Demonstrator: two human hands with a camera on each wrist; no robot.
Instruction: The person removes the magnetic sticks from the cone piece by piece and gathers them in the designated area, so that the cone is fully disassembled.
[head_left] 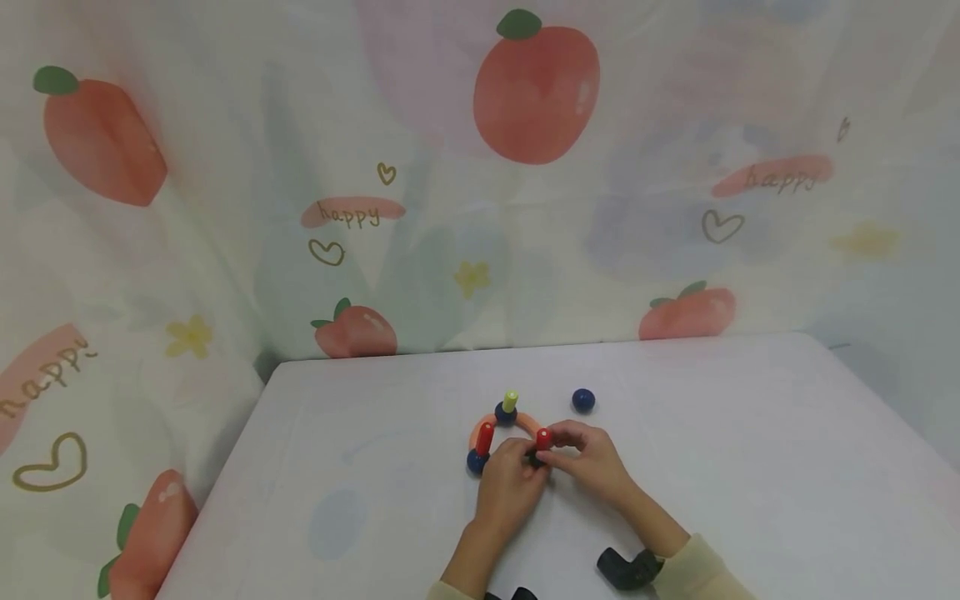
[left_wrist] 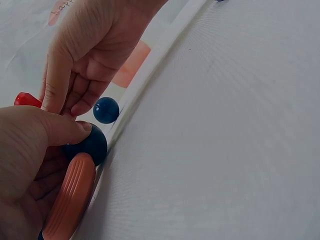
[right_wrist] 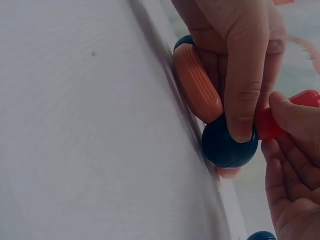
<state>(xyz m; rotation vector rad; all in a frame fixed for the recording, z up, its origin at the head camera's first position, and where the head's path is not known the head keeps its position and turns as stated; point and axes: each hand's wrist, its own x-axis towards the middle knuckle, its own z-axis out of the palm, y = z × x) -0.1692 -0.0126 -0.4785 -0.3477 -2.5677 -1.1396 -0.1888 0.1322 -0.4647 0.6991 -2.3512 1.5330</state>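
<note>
An assembly of orange curved pieces (right_wrist: 197, 82) and dark blue balls lies on the table. My left hand (head_left: 512, 483) grips its nearest-right blue ball (right_wrist: 227, 145), with the thumb pressed on top. Between the thumb and fingers of my right hand (head_left: 596, 462) is a red rod (head_left: 543, 437), its lower end against that ball. Another red rod (head_left: 485, 437) stands slightly tilted on the left blue ball (head_left: 477, 462). At the back, a yellow-green rod (head_left: 510, 401) rises from a third blue ball (head_left: 506, 414). My hands hide part of the assembly's near side.
A loose blue ball (head_left: 583, 401) rests on the white table (head_left: 375, 517), behind my right hand. A black bent object (head_left: 626, 570) is beside my right sleeve. A fruit-printed cloth (head_left: 525, 250) hangs along the table's back edge.
</note>
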